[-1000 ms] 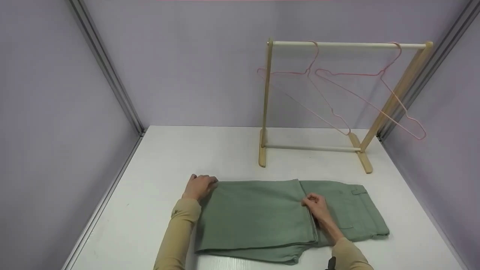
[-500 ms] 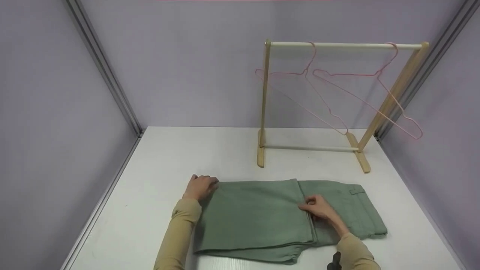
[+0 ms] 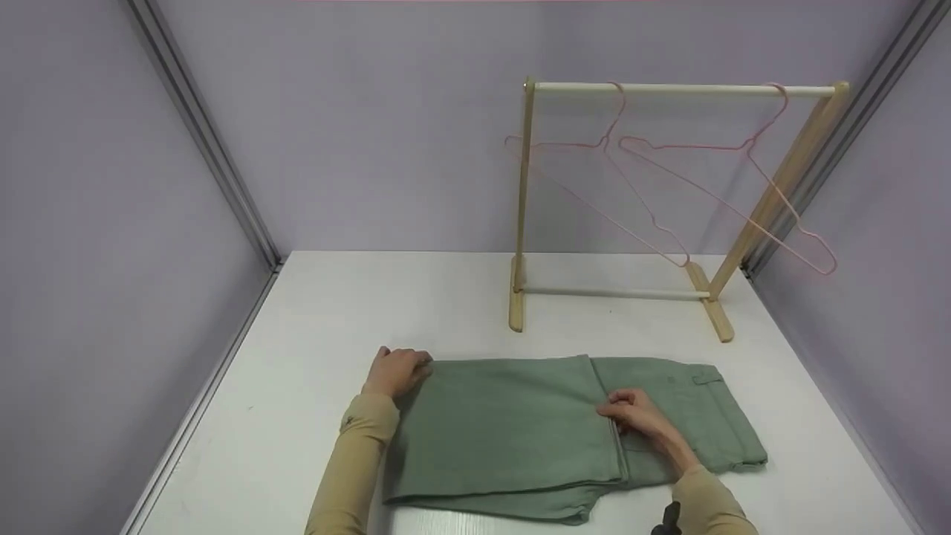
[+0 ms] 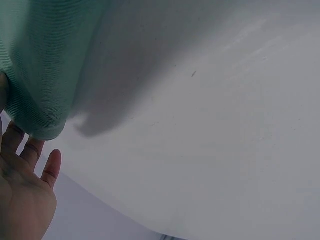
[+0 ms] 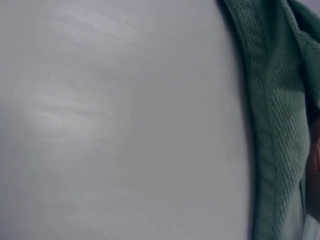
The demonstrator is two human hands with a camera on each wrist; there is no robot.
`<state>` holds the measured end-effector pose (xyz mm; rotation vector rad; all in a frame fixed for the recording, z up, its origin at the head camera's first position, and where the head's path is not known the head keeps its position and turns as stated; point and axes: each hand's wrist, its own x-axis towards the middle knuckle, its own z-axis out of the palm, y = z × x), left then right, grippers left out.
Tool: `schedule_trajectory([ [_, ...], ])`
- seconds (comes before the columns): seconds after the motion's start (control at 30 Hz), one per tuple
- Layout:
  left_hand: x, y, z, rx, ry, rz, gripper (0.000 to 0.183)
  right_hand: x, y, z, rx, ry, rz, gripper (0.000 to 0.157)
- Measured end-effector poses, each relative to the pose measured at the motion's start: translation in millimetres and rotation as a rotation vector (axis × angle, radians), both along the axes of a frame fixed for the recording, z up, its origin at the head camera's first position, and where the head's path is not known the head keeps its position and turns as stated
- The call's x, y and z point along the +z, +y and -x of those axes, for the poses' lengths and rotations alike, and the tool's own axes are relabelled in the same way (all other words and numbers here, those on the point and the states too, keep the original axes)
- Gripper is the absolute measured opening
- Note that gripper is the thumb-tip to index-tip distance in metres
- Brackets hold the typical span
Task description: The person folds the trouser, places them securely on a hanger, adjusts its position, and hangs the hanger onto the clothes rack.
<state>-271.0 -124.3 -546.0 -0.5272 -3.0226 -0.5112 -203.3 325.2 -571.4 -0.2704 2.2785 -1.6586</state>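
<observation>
Green trousers (image 3: pixel 513 427) lie folded on the white table in the head view, legs doubled back over themselves, with the waistband (image 3: pixel 732 416) flat at the right. At the far left corner of the fold, my left hand (image 3: pixel 397 371) grips the cloth. The left wrist view shows that hand (image 4: pixel 25 192) with its thumb on one face of the fabric (image 4: pixel 50 75) and its fingers around the edge. My right hand (image 3: pixel 639 412) pinches the hem of the upper layer with thumb and forefinger. In the right wrist view, a seamed edge of the trousers (image 5: pixel 272 125) mostly hides that hand.
Behind the trousers stands a wooden clothes rack (image 3: pixel 522 223). On its white rail hang two pink hangers, a left hanger (image 3: pixel 568 143) and a right hanger (image 3: pixel 713 147). Grey walls (image 3: pixel 386 134) enclose the white table (image 3: pixel 371 297) at the back and sides.
My right hand has shifted slightly toward me along the hem, its fingers angled more to the left. My left hand stays at the fold's corner, and the trousers keep their shape.
</observation>
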Motion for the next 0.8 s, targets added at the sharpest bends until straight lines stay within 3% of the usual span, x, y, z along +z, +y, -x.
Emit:
schedule_trajectory([
  [0.47, -7.2, -16, 3.8, 0.040, 0.032, 0.008, 0.018, -1.7, -15, -1.4, -0.005, 0.006, 0.024, 0.016],
  [0.8, -7.4, -28, 2.0, 0.099, 0.096, 0.121, 0.011, -2.6, -38, -5.3, -0.044, -0.040, 0.041, 0.022],
])
